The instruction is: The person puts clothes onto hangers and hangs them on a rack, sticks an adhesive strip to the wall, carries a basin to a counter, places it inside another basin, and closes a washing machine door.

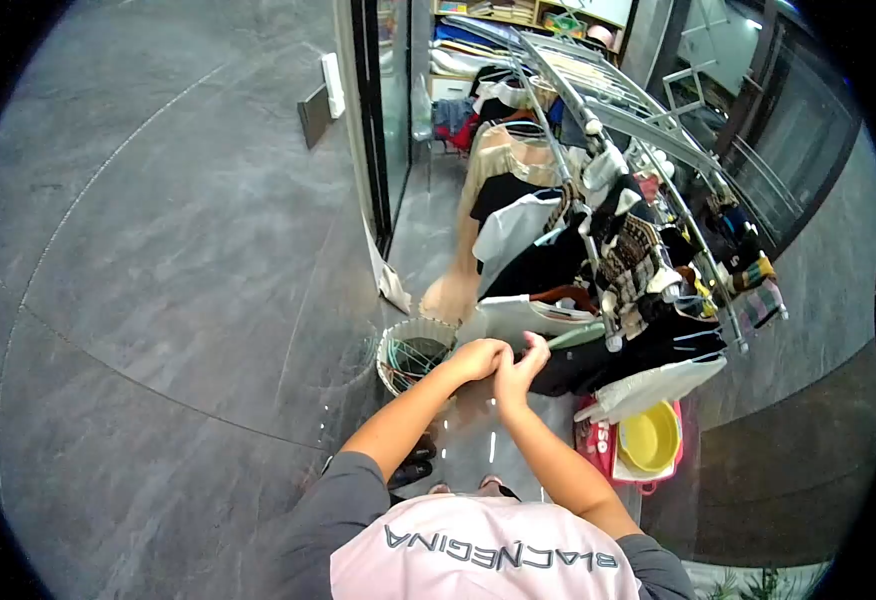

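My left hand (480, 358) and my right hand (520, 375) meet in front of my body, touching at the fingers. The left fingers are curled closed; whether something small is in them is hidden. My right hand has its fingers stretched and apart, and nothing shows in it. Just beyond the hands hang a white garment (518, 315) and a pale green hanger (576, 336). To the left of my left hand stands a white basket (386, 365) with several thin wire hangers (413, 362) inside.
A metal drying rack (648, 120) full of clothes and socks (633, 250) fills the right side. Below it a yellow basin (648, 438) sits on a red container (598, 450). Dark shoes (416, 462) lie near my feet. A glass door frame (368, 120) stands on the left, with grey floor (178, 250) beyond.
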{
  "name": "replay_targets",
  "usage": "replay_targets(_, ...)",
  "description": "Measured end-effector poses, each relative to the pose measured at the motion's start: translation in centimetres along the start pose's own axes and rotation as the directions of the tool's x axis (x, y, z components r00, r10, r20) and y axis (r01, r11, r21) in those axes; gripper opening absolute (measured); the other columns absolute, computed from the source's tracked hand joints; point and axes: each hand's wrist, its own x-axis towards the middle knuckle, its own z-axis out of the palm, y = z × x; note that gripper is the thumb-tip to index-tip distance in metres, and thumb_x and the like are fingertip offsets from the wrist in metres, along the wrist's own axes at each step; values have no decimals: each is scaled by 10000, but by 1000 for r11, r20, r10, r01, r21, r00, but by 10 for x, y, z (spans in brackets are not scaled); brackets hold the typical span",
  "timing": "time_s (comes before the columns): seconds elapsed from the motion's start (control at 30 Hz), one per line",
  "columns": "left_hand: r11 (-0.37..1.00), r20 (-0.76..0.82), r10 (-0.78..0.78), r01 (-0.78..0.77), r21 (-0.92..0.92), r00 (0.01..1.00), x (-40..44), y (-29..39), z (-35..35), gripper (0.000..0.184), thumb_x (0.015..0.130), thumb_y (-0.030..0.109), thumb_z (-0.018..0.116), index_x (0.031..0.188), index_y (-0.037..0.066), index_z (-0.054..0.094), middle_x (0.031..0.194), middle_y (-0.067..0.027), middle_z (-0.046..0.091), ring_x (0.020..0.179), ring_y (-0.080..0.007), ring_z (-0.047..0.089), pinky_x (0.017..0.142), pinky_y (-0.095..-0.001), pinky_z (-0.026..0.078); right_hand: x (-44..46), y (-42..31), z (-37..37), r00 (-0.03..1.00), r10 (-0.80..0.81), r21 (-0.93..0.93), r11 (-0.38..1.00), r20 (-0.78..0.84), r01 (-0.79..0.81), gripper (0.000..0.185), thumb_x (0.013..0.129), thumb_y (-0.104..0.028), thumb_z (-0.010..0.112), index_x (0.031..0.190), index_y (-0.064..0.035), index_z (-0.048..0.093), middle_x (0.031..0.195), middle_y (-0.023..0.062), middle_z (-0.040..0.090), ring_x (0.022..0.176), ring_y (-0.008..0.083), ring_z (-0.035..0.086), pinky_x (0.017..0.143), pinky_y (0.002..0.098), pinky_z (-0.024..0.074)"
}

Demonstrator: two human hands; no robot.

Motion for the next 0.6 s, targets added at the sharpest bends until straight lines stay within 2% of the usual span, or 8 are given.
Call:
replay_targets(0.1, 998, -160, 12, -21, -51, 987, -13, -11, -39, 259, 815, 173, 523, 1024, 51, 616, 983, -186, 625, 911, -346, 599, 786, -405, 466, 9, -28, 33, 986, 14, 287, 956, 167, -62, 373, 777, -38, 564, 1129, -18, 442, 1166, 119, 385, 1091, 235, 405, 923, 334, 368)
replay_targets(0.17, 970, -206, -143, 96, -224, 968, -13, -39, -57, 246, 830, 134, 516, 1037, 36, 605, 956, -173, 639, 887, -300, 622, 784, -346, 479, 27, -34, 61, 964, 43, 359, 923, 263, -139, 354, 806, -49, 556, 1138, -18, 438, 1138, 112, 402, 1075, 206, 419, 895, 317, 393)
replay_targets(0.27, 943, -446, -282, 160, -292, 849, -23, -56, -93, 212, 843, 59, 493, 1019, 25, 607, 918, -115, 659, 854, -205, 626, 771, -297, 477, 53, -46, 109, 911, 38, 522, 809, 412, -270, 327, 824, -55, 553, 1134, -26, 456, 1079, 77, 468, 1018, 179, 464, 880, 302, 405)
replay_targets(0.3, 945, -504, -304, 190, -266, 808, -24, -58, -109, 210, 850, 47, 481, 1021, 15, 600, 910, -97, 658, 853, -165, 615, 778, -286, 475, 63, -48, 131, 924, -31, 532, 825, 380, -191, 295, 824, -72, 568, 1104, -25, 487, 1055, 68, 498, 972, 159, 489, 869, 287, 406)
replay_targets(0.37, 951, -646, -269, 91, -296, 714, -19, -75, -144, 227, 875, 34, 447, 1052, -6, 584, 966, -90, 647, 850, -165, 612, 763, -297, 482, 89, -77, 161, 918, -88, 557, 816, 386, -156, 281, 822, -77, 583, 1089, -26, 513, 1033, 62, 526, 958, 138, 495, 844, 270, 414)
replay_targets(0.5, 935, -907, -224, -183, -303, 356, 13, -30, -254, 294, 929, 103, 405, 1190, 18, 510, 1204, -80, 536, 1076, -157, 523, 898, -296, 422, 153, -150, 238, 819, -55, 710, 533, 571, -460, 285, 853, -118, 577, 1116, -23, 523, 1012, 41, 563, 898, 111, 525, 764, 242, 436)
replay_targets(0.57, 850, -925, -211, -409, -333, 315, 34, 11, -307, 379, 948, 176, 388, 1288, 12, 418, 1326, -89, 433, 1230, -164, 394, 1014, -312, 319, 194, -200, 260, 766, -78, 696, 485, 638, -530, 318, 861, -137, 573, 1153, -20, 520, 1043, 54, 566, 913, 110, 525, 761, 237, 435)
replay_targets(0.6, 842, -931, -198, -434, -322, 307, 46, 27, -328, 414, 952, 213, 386, 1312, 10, 387, 1359, -88, 393, 1266, -166, 346, 1044, -318, 269, 213, -207, 295, 813, -156, 751, 509, 561, -421, 367, 853, -166, 586, 1182, -21, 510, 1063, 67, 569, 922, 115, 527, 770, 238, 434)
